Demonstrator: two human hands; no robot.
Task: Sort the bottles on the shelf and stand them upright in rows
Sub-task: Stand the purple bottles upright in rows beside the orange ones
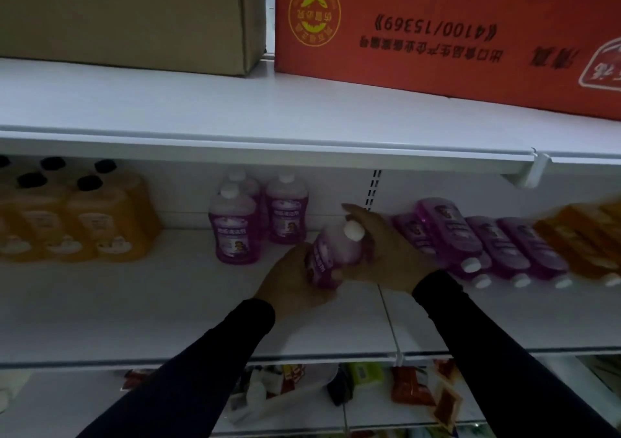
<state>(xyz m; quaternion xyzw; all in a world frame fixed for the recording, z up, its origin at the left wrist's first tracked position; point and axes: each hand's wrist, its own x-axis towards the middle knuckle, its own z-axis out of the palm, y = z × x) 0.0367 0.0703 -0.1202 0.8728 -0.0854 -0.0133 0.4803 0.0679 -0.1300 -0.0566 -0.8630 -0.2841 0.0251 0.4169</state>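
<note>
Both hands grip one purple liquid bottle with a white cap (331,256), held tilted just above the white metal shelf (168,303). The left hand (291,279) wraps its lower body; the right hand (379,253) clasps its upper part, beside the cap. Left of it, three matching purple bottles (235,229) stand upright. To the right, more purple bottles (487,246) lie on their sides, caps toward the viewer. Orange bottles with black caps (84,219) stand at far left; others lie at far right.
</note>
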